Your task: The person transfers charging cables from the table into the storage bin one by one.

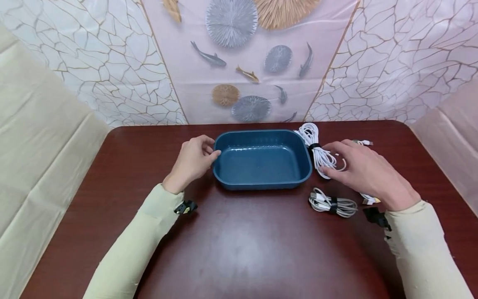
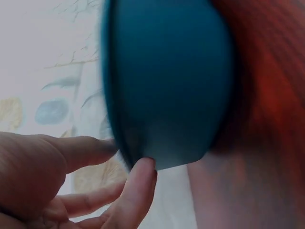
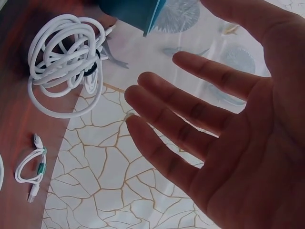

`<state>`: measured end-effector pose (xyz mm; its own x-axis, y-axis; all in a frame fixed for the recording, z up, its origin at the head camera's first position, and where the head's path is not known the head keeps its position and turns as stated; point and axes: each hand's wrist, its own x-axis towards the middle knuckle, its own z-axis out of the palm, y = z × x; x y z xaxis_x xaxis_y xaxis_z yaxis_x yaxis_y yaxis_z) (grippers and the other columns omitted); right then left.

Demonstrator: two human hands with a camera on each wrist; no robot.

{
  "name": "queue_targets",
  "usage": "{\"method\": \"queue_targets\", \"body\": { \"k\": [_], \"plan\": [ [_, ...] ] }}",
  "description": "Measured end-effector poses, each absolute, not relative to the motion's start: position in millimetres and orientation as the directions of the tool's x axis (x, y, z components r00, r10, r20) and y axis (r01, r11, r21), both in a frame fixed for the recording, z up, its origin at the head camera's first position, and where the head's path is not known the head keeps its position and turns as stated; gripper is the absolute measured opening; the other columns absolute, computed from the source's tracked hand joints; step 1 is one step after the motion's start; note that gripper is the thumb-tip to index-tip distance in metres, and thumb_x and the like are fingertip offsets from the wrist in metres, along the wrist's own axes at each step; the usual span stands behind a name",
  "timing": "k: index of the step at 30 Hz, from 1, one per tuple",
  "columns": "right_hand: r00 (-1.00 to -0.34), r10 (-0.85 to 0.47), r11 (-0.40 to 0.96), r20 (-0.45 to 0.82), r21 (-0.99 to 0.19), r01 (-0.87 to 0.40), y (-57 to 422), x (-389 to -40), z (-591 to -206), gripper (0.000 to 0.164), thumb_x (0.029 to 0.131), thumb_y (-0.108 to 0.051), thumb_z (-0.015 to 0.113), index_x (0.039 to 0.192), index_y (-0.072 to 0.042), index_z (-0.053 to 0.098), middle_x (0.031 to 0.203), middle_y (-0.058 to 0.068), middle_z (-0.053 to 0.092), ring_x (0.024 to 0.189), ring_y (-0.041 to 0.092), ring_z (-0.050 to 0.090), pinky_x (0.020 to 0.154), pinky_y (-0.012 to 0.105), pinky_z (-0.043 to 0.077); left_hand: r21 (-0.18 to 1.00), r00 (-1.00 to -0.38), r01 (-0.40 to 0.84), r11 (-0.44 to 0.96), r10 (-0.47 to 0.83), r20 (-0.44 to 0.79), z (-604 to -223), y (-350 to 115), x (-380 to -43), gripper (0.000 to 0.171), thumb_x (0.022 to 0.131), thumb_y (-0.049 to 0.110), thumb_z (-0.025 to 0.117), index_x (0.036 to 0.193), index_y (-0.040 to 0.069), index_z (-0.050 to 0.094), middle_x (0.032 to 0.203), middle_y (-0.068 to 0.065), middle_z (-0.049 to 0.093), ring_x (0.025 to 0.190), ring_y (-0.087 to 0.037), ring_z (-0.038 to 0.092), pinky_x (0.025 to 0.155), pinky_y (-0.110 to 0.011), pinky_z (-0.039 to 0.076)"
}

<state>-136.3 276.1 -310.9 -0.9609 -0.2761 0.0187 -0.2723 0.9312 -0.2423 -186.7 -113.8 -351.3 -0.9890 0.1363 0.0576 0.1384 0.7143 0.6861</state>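
Observation:
A dark blue rectangular tray (image 1: 261, 185) stands on the table with its inside bare. My left hand (image 1: 192, 161) pinches its left rim, thumb over the edge and fingers outside; the left wrist view shows the tray's side wall (image 2: 171, 71) close up. Over at the right, my right hand (image 1: 367, 168) hovers by a white cable bundle (image 1: 315, 146) bound with a black strap. Its fingers are spread and fairly straight in the right wrist view, apart from the coiled white cable (image 3: 64, 71). Nearer me lies a greyish cable bundle (image 1: 345, 207), also strapped in black.
A small white cable with a green tie (image 3: 41, 168) lies beyond my right hand. Partly under that hand, a cable connector (image 1: 369, 201) shows on the dark red-brown table (image 1: 239, 245). A patterned cloth backdrop (image 1: 239, 62) rises behind the table's far edge.

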Motion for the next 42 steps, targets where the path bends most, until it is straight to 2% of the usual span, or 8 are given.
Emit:
{"method": "queue_targets", "body": {
  "k": [3,8,12,18,27,31,36,42],
  "plan": [
    [-0.959,-0.285,0.931,0.01,-0.234,-0.279,279,-138,-309,0.054,0.092,-0.041,0.073,0.136,-0.012,0.061,0.114,0.012,0.065,0.091,0.022,0.063,0.071,0.041,0.053,0.673,-0.988,0.147,0.725,0.134,0.072,-355,-107,-189,0.037,0.096,0.021,0.071,0.126,0.0,0.064,0.094,-0.011,0.072,0.078,-0.02,0.068,0.069,-0.031,0.061],
    [-0.95,-0.311,0.924,-0.013,-0.239,-0.299,279,-138,-308,0.052,0.092,-0.043,0.074,0.133,-0.012,0.063,0.111,0.009,0.066,0.091,0.019,0.063,0.073,0.04,0.053,0.684,-0.992,0.118,0.72,0.118,0.047,-355,-105,-189,0.038,0.097,0.02,0.07,0.128,0.0,0.064,0.091,-0.011,0.073,0.065,-0.015,0.07,0.063,-0.028,0.063],
    [-0.943,-0.331,0.916,-0.034,-0.253,-0.312,277,-139,-306,0.053,0.091,-0.042,0.075,0.132,-0.011,0.063,0.117,0.01,0.067,0.095,0.02,0.066,0.08,0.044,0.056,0.704,-0.99,0.115,0.701,0.143,0.019,-350,-111,-190,0.04,0.098,0.018,0.069,0.131,-0.002,0.061,0.092,-0.013,0.074,0.056,-0.013,0.07,0.06,-0.027,0.064],
    [-0.934,-0.354,0.909,-0.052,-0.253,-0.33,276,-143,-299,0.053,0.091,-0.038,0.076,0.133,-0.011,0.062,0.121,0.01,0.068,0.099,0.021,0.063,0.086,0.046,0.056,0.736,-0.981,0.114,0.668,0.193,-0.022,-346,-117,-195,0.045,0.097,0.017,0.07,0.135,-0.004,0.058,0.092,-0.015,0.074,0.058,-0.014,0.071,0.059,-0.028,0.064],
    [-0.911,-0.406,0.885,-0.079,-0.284,-0.369,277,-149,-302,0.051,0.091,-0.039,0.077,0.13,-0.008,0.064,0.113,0.006,0.071,0.094,0.016,0.063,0.085,0.042,0.056,0.773,-0.973,0.101,0.626,0.224,-0.054,-347,-121,-198,0.042,0.095,0.015,0.072,0.132,-0.003,0.06,0.096,-0.016,0.069,0.061,-0.015,0.072,0.066,-0.041,0.067],
    [-0.903,-0.419,0.877,-0.095,-0.299,-0.375,277,-149,-304,0.053,0.091,-0.041,0.077,0.13,-0.007,0.064,0.115,0.007,0.071,0.096,0.017,0.066,0.088,0.044,0.058,0.764,-0.974,0.098,0.638,0.22,-0.059,-347,-123,-196,0.044,0.096,0.016,0.072,0.133,-0.003,0.059,0.098,-0.015,0.068,0.062,-0.015,0.073,0.065,-0.037,0.067],
    [-0.897,-0.427,0.871,-0.118,-0.319,-0.373,278,-148,-307,0.053,0.091,-0.043,0.076,0.128,-0.007,0.065,0.119,0.007,0.071,0.102,0.021,0.068,0.091,0.047,0.059,0.727,-0.976,0.11,0.678,0.212,-0.051,-344,-122,-192,0.046,0.096,0.02,0.071,0.134,-0.002,0.059,0.091,-0.012,0.073,0.066,-0.025,0.074,0.058,-0.029,0.062],
    [-0.874,-0.465,0.845,-0.141,-0.366,-0.39,275,-150,-310,0.045,0.089,-0.039,0.079,0.121,-0.009,0.068,0.112,0.001,0.073,0.098,0.017,0.07,0.086,0.041,0.061,0.731,-0.979,0.102,0.674,0.198,-0.046,-344,-124,-190,0.042,0.096,0.019,0.072,0.131,-0.001,0.061,0.087,-0.011,0.075,0.067,-0.025,0.075,0.058,-0.027,0.062]
  ]
}}
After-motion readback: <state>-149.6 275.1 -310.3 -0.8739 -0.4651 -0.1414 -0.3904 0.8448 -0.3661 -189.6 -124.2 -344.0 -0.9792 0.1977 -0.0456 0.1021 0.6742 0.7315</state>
